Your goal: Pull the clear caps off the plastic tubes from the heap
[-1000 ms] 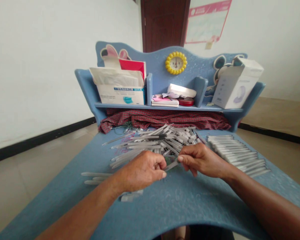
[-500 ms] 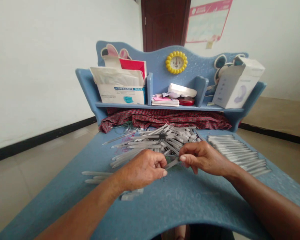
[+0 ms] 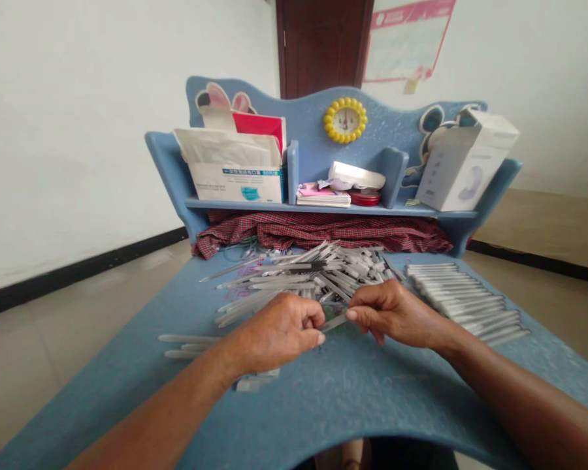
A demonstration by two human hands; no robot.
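Note:
A slim whitish pen (image 3: 335, 322) spans the gap between my two hands above the blue desk. My left hand (image 3: 284, 331) is closed, with thumb and forefinger pinching the pen's left end. At its right end, my right hand (image 3: 389, 313) grips it between thumb and curled fingers. Just beyond the hands lies a loose heap of pens and pen parts (image 3: 333, 264). Under and beside my left forearm are several translucent barrels (image 3: 189, 339) and some short clear pieces, perhaps caps (image 3: 257, 380). What the fingers cover of the pen is hidden.
Right of my hand, many pens lie side by side in a row (image 3: 465, 300). A red checked cloth (image 3: 323, 230) is bunched below the shelf (image 3: 323, 209), which carries a mask box (image 3: 240, 183), papers, a red tin (image 3: 365, 197) and a white box (image 3: 463, 163).
My right hand has shifted very slightly left toward my left hand, and less of the pen shows between them. The view has tilted a little; otherwise things look the same.

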